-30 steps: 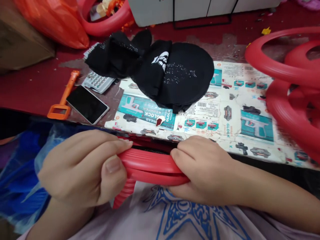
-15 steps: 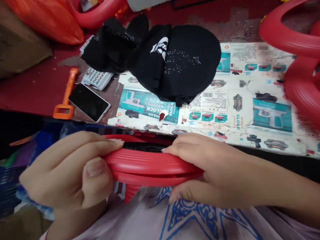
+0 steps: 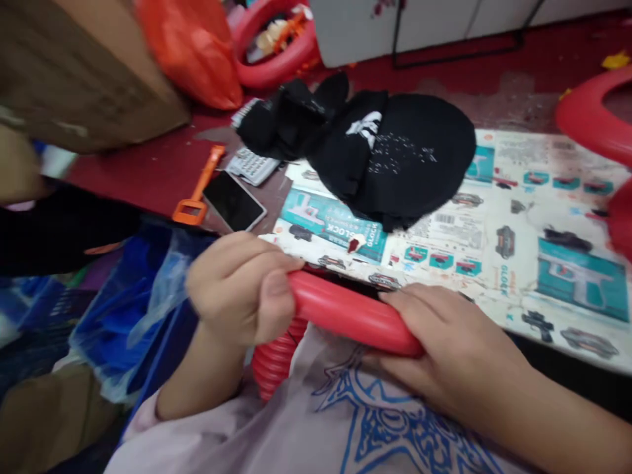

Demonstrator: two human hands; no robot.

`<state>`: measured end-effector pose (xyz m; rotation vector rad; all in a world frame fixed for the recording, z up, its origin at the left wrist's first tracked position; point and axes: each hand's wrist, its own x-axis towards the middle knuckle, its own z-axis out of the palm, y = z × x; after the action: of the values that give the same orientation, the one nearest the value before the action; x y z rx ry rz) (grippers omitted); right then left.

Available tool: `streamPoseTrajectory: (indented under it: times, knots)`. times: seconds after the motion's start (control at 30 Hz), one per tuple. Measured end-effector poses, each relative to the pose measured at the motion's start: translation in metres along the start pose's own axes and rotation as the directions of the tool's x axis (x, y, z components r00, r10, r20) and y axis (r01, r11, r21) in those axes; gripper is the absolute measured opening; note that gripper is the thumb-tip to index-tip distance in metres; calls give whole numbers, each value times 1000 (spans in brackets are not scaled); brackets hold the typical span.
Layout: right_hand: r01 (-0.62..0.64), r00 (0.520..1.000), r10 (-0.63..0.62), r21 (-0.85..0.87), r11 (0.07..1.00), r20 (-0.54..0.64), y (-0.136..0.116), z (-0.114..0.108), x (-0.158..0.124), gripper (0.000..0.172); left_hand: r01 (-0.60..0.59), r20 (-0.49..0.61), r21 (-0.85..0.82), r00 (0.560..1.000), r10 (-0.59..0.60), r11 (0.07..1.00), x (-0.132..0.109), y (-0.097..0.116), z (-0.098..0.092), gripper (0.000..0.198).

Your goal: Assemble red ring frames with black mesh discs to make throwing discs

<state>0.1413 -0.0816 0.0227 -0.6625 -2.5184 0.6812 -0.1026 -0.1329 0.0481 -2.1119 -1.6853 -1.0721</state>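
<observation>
A red plastic ring [image 3: 350,313] is held edge-on in front of my body, with both hands closed on it. My left hand [image 3: 241,289] grips its left end, thumb bent against the plastic. My right hand [image 3: 439,342] clasps the right end, fingers over the top and thumb underneath. Below my left hand a red ribbed tube [image 3: 274,362] shows; whether it joins the ring I cannot tell. Beyond the hands, round black fabric pieces [image 3: 419,155] with a white print lie stacked on the table, beside bunched black fabric [image 3: 291,115].
Printed cardboard [image 3: 474,263] covers the table's near edge. At left lie a phone [image 3: 234,201], a calculator [image 3: 253,164] and an orange plastic tool [image 3: 197,191]. A cardboard box [image 3: 99,79], an orange bag [image 3: 192,49] and more red rings [image 3: 592,118] stand around. Blue crates [image 3: 162,336] sit below.
The view has swung left, so the table things appear farther right. The ring is turned; its smooth side now shows, and the gap and black mesh seen before are hidden. Both hands keep hold.
</observation>
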Motion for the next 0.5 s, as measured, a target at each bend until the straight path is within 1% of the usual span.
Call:
streamPoseTrajectory:
  times: [0.03,0.1,0.13,0.17,0.23,0.3,0.33,0.37,0.43,0.5]
  knots:
    - [-14,1000,14,-22,1000,-9,3,4,-2,27,-58,31,5,998,58,998,3,4,0,27]
    - [23,998,-25,-43,999,-53,9,9,-1,23,-107,143,-2,984,107,994,9,9,0,45]
    - [52,996,-55,-48,997,-74,10,12,1,23,-90,202,2,975,88,996,12,9,-1,54]
    - [78,992,-82,-54,996,-95,10,13,4,23,-68,237,12,969,63,998,12,7,-2,61]
    - [104,987,-111,-59,993,-114,9,16,12,26,-13,244,32,970,4,999,9,-2,-4,61]
    - [128,984,-133,-49,991,-116,8,21,18,34,107,170,-9,980,-104,994,-2,-17,-8,55]
    - [136,984,-139,-34,990,-110,9,25,20,38,192,118,-54,976,-184,980,-10,-26,-10,53]
    - [141,985,-141,-11,990,-102,10,29,22,40,293,60,-114,956,-287,949,-20,-34,-13,52]
    - [122,990,-118,46,992,-70,15,40,23,37,425,-44,-158,899,-436,891,-44,-49,-19,52]
    - [100,995,-96,92,991,-40,19,50,22,29,519,-169,-198,817,-551,831,-70,-57,-24,56]
